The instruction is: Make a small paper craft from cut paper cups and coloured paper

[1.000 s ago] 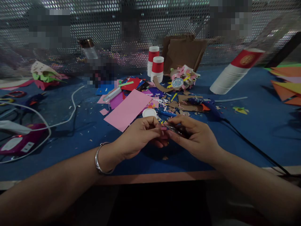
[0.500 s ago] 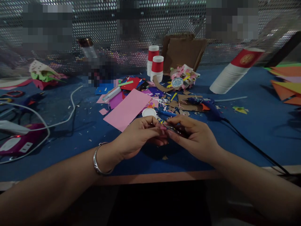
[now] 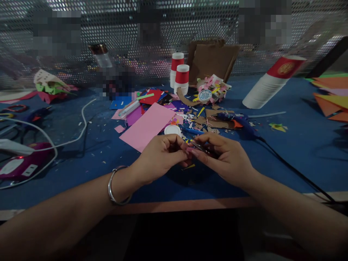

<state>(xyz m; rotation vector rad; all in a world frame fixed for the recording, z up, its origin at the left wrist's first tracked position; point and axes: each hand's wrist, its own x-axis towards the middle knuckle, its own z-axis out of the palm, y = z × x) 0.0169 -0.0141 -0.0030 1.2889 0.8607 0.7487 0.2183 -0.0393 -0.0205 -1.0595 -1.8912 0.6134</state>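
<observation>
Near blue table [image 3: 168,192] front edge: left hand [image 3: 160,157] pinches pink paper scrap [image 3: 189,149]; right hand [image 3: 230,156] grips slim silver metal tool [image 3: 200,146], tip left, beside scrap.

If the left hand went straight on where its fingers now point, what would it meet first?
Most likely the right hand or the metal tool it holds; the exact depth is unclear.

Black cord [image 3: 293,169] separates right hand [image 3: 230,156] from open tabletop [image 3: 301,148].
</observation>
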